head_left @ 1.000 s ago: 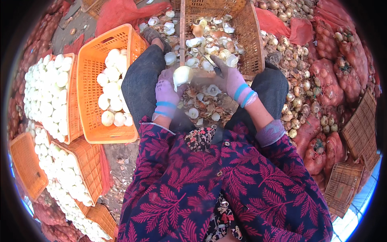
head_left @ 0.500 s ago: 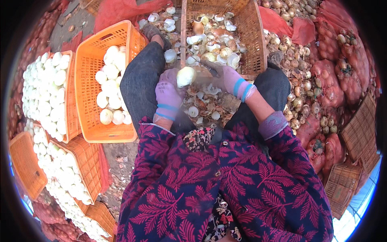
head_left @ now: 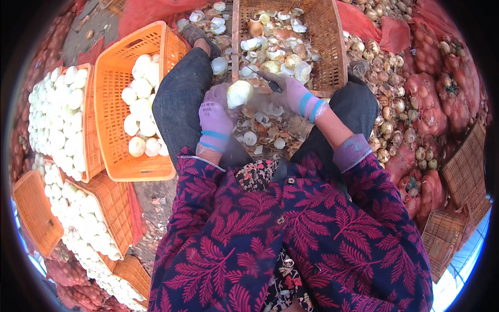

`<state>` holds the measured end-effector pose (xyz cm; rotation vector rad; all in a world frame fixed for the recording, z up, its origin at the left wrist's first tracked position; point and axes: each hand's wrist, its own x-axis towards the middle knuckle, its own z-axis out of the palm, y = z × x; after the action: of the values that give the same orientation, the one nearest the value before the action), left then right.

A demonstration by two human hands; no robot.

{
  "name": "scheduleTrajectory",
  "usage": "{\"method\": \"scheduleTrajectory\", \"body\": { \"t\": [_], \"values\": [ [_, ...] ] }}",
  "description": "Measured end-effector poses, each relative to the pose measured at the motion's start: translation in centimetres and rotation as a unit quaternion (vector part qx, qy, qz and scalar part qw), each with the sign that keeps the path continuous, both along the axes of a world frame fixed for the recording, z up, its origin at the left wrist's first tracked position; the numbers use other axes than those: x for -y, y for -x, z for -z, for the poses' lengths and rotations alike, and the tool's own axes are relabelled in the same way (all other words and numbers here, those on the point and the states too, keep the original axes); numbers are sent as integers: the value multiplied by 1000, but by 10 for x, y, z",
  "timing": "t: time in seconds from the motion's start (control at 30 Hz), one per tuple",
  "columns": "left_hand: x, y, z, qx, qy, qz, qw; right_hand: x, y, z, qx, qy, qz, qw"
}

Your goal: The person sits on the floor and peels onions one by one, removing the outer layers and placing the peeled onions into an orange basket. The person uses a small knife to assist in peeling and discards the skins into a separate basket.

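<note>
- Head view looks straight down on someone sitting with knees apart, wearing a dark red leaf-print jacket and purple knit gloves with blue stripes at the wrist.
- Left hand [head_left: 217,115] is wrapped around a peeled pale onion [head_left: 239,93], held up between the knees, just in front of the brown crate.
- Right hand [head_left: 292,93] is closed on a small dark knife [head_left: 266,81], its tip right by the top of the onion. Can't tell if the blade is actually touching it.
- So the 2 hands sit close together over the lap, each clamped on its own thing.
- Brown crate [head_left: 330,57] sits straight ahead, holding onion skins and cut scraps [head_left: 283,54].
- More skins and trimmed ends [head_left: 265,132] litter the ground between the legs.
- Orange crate [head_left: 112,93] just left of the left knee has a batch of peeled white onions [head_left: 139,112] in it, maybe half full.
- Further left are more orange crates [head_left: 96,156], piled with peeled white onions too.
- Right side has red mesh sacks [head_left: 442,99] of unpeeled onions, plus loose brown-skinned onions [head_left: 387,112] heaped beside the right knee.
- A couple of woven brown crates [head_left: 465,169] stand at the far right edge.
</note>
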<state>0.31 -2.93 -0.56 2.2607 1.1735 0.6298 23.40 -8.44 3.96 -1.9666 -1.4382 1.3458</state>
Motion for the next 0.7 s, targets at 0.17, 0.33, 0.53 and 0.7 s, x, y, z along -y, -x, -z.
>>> {"method": "scheduleTrajectory", "body": {
  "t": [0.17,0.33,0.53,0.7],
  "values": [
    [-4,2,6,5,95,-74,993,24,34,-13,49,-76,-44,995],
    [-15,-3,-21,79,288,-108,948,28,44,-6,113,-121,-91,982],
    [-5,12,-40,297,487,-25,821,28,26,-5,143,-208,-177,951],
    [3,20,-52,322,522,8,790,22,13,-13,157,-191,-227,942]
  ]
}}
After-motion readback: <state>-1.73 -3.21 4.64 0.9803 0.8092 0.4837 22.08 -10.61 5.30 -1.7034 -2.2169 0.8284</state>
